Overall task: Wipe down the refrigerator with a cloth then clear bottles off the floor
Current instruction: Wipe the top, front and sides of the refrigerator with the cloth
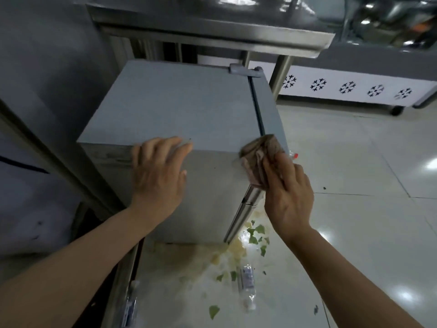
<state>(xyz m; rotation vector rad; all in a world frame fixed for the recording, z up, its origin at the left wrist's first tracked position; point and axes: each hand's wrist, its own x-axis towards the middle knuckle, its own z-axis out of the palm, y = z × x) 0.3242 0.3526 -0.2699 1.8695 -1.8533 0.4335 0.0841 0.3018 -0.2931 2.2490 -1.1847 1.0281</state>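
The fridge is plain pale grey all over, and the cloth at its right corner is a mottled pinkish brown. Below the fridge, green leaf scraps sit in a yellowish stain on glossy off-white floor tiles. Right of the fridge, a white cabinet has black snowflake marks.

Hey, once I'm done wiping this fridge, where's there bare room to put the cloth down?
The refrigerator top is bare between your left hand and the hinge. Floor tiles right of your right hand and the cloth are open. In front of the fridge it's crowded: spill, green scraps, plastic bottle.
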